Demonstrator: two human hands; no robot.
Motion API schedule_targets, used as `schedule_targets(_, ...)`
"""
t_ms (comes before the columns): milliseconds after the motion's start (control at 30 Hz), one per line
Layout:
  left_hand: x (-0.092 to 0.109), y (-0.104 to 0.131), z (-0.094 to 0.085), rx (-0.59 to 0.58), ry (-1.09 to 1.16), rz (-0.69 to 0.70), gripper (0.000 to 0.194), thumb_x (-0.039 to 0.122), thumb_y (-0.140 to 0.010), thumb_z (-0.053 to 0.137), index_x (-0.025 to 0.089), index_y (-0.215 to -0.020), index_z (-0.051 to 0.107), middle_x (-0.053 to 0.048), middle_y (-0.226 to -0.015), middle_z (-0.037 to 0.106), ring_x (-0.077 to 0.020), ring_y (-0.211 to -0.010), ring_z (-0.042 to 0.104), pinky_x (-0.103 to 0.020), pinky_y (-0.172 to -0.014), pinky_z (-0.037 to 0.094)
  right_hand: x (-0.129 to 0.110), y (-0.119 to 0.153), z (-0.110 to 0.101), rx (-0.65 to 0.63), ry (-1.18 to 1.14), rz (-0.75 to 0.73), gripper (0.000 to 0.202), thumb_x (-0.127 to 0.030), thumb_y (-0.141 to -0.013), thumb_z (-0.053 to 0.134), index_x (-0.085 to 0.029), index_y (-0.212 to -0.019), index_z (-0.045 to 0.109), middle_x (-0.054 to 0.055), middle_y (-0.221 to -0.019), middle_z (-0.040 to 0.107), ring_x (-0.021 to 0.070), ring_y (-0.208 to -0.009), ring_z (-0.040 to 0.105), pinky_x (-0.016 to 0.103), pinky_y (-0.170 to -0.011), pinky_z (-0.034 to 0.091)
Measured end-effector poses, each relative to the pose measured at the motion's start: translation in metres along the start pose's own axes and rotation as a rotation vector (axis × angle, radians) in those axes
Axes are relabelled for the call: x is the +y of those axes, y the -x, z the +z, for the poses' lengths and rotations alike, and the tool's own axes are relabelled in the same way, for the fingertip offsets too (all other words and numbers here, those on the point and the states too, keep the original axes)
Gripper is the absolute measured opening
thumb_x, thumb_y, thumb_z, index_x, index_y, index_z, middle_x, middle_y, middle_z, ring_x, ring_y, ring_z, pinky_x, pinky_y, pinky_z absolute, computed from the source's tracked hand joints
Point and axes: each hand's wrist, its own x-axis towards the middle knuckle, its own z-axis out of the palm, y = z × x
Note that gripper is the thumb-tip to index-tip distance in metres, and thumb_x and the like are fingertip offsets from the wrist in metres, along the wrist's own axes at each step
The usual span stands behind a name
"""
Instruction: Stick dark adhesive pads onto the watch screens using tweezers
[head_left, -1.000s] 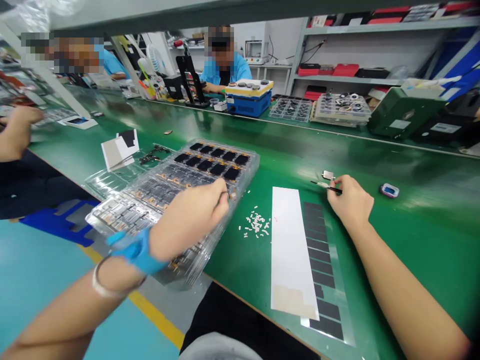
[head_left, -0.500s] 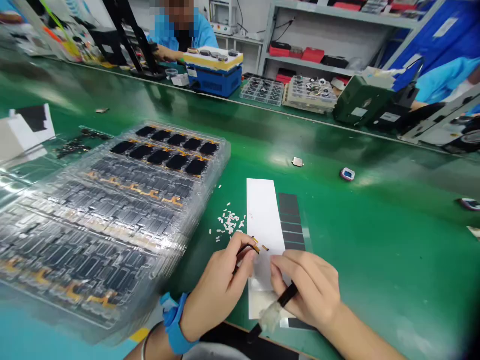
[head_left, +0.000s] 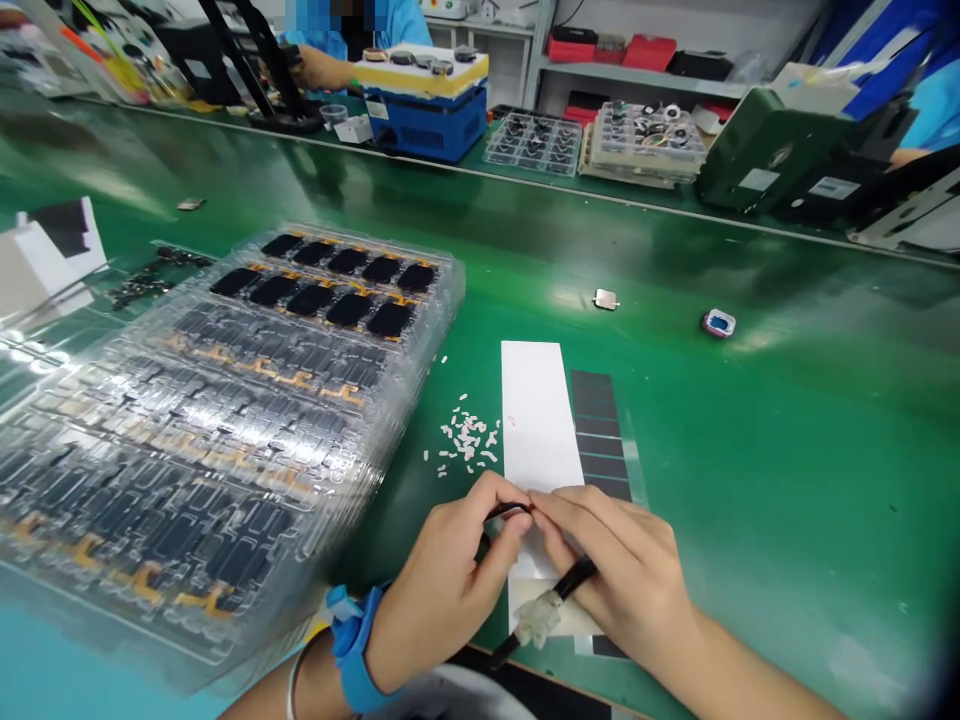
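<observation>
In my left hand (head_left: 457, 560) I pinch a thin black screen-like part (head_left: 508, 509) by its edges, seen almost edge-on. The fingertips of my right hand (head_left: 619, 570) are closed together and meet the far edge of that part; whatever lies between them is hidden. A black stick-shaped tool (head_left: 574, 578), wrapped in cloudy tape (head_left: 538, 618), is tucked under the fingers of the same hand. Both hands are over a long white paper strip (head_left: 536, 400). Small white pieces (head_left: 466, 437) lie scattered to its left, and a sheet of dark rectangles (head_left: 596, 420) to its right.
At left a tall stack of clear trays (head_left: 300, 430) holds black screens with orange flex cables. Farther off on the green table (head_left: 787, 420) lie a small metal part (head_left: 606, 299) and a watch-like case (head_left: 718, 323). A blue box (head_left: 427, 120) stands on the back ledge, near a co-worker's arm.
My right fingertips have moved left and up to meet the part in my left hand. The orange flex ends visible before are now covered. The camera view has tipped downward slightly.
</observation>
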Motion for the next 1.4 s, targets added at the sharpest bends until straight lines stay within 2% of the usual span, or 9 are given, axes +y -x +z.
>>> schedule_targets(400, 0.005, -0.001, -0.001, -0.06, -0.016, -0.016, 0.01, 0.021, -0.098, 0.047, 0.021, -0.093, 0.056, 0.004, -0.075, 0.06, -0.0104, -0.06, 0.053, -0.02, -0.057, 0.039, 0.002, -0.009, -0.004, 0.02, -0.096, 0.132, 0.011, -0.009, -0.089, 0.059, -0.019, -0.092, 0.063, 0.001, -0.076, 0.065, 0.0103, -0.059, 0.06, 0.023, -0.052, 0.048)
schedule_targets(567, 0.006, 0.0, 0.002, -0.207, -0.186, 0.142, 0.01, 0.013, -0.089, 0.054, 0.022, -0.091, 0.059, 0.006, -0.067, 0.059, -0.0115, -0.056, 0.053, -0.023, -0.059, 0.038, 0.005, -0.024, -0.008, 0.031, -0.144, 0.249, 0.009, -0.013, -0.089, 0.061, -0.02, -0.087, 0.067, -0.003, -0.068, 0.059, 0.0079, -0.052, 0.049, 0.02, -0.048, 0.041)
schedule_targets(767, 0.002, 0.0, 0.006, -0.309, -0.303, 0.27, 0.008, 0.015, -0.09, 0.052, 0.021, -0.09, 0.057, 0.002, -0.076, 0.068, -0.0163, -0.065, 0.063, -0.028, -0.066, 0.042, 0.004, -0.038, 0.002, -0.089, -0.186, 0.384, 0.019, -0.023, -0.087, 0.064, -0.02, -0.069, 0.061, -0.004, -0.063, 0.053, 0.0084, -0.053, 0.047, 0.021, -0.048, 0.037)
schedule_targets(867, 0.001, 0.0, 0.007, -0.338, -0.311, 0.269, 0.008, 0.016, -0.092, 0.049, 0.021, -0.09, 0.056, 0.001, -0.078, 0.069, -0.0185, -0.07, 0.066, -0.028, -0.065, 0.042, 0.006, -0.04, 0.005, -0.2, -0.206, 0.425, 0.012, -0.013, -0.082, 0.057, -0.02, -0.078, 0.064, -0.002, -0.073, 0.058, 0.0102, -0.063, 0.054, 0.021, -0.054, 0.04)
schedule_targets(1000, 0.003, 0.001, 0.004, -0.282, -0.237, 0.234, 0.008, 0.015, -0.091, 0.05, 0.02, -0.096, 0.053, -0.001, -0.085, 0.07, -0.0196, -0.073, 0.066, -0.029, -0.067, 0.043, 0.012, -0.039, 0.002, -0.229, -0.254, 0.48, 0.026, -0.007, -0.075, 0.052, -0.021, -0.09, 0.067, -0.001, -0.079, 0.061, 0.0113, -0.068, 0.058, 0.021, -0.057, 0.042)
schedule_targets(1100, 0.005, 0.002, 0.002, -0.213, -0.133, 0.17, 0.008, 0.015, -0.09, 0.051, 0.02, -0.096, 0.05, 0.001, -0.081, 0.066, -0.0148, -0.061, 0.058, -0.026, -0.06, 0.04, 0.014, -0.037, -0.005, -0.176, -0.325, 0.568, 0.009, -0.013, -0.077, 0.058, -0.019, -0.071, 0.06, -0.002, -0.066, 0.058, 0.0102, -0.061, 0.054, 0.02, -0.054, 0.04)
schedule_targets(1167, 0.005, 0.003, 0.001, -0.177, -0.028, 0.1, 0.005, 0.017, -0.093, 0.049, 0.021, -0.096, 0.048, 0.002, -0.079, 0.061, -0.0115, -0.056, 0.052, -0.024, -0.056, 0.037, 0.013, -0.037, -0.011, -0.166, -0.406, 0.629, 0.017, -0.019, -0.079, 0.064, -0.019, -0.065, 0.055, -0.004, -0.06, 0.053, 0.0079, -0.054, 0.048, 0.019, -0.05, 0.037)
schedule_targets(1267, 0.004, 0.003, 0.0, -0.095, 0.171, -0.004, 0.003, 0.023, -0.098, 0.046, 0.022, -0.096, 0.047, 0.003, -0.075, 0.056, -0.0114, -0.061, 0.052, -0.021, -0.055, 0.038, 0.01, -0.038, -0.019, -0.257, -0.585, 0.686, 0.014, -0.025, -0.082, 0.066, -0.018, -0.071, 0.061, -0.005, -0.057, 0.052, 0.0059, -0.049, 0.041, 0.019, -0.047, 0.033)
schedule_targets(1400, 0.003, 0.003, 0.0, -0.053, 0.329, -0.07, 0.008, 0.03, -0.1, 0.047, 0.023, -0.097, 0.046, 0.006, -0.066, 0.05, -0.0112, -0.06, 0.048, -0.02, -0.053, 0.035, 0.007, -0.039, -0.019, -0.371, -0.866, 0.786, 0.021, -0.037, -0.083, 0.069, -0.018, -0.076, 0.066, -0.003, -0.06, 0.056, 0.0079, -0.054, 0.046, 0.02, -0.05, 0.037)
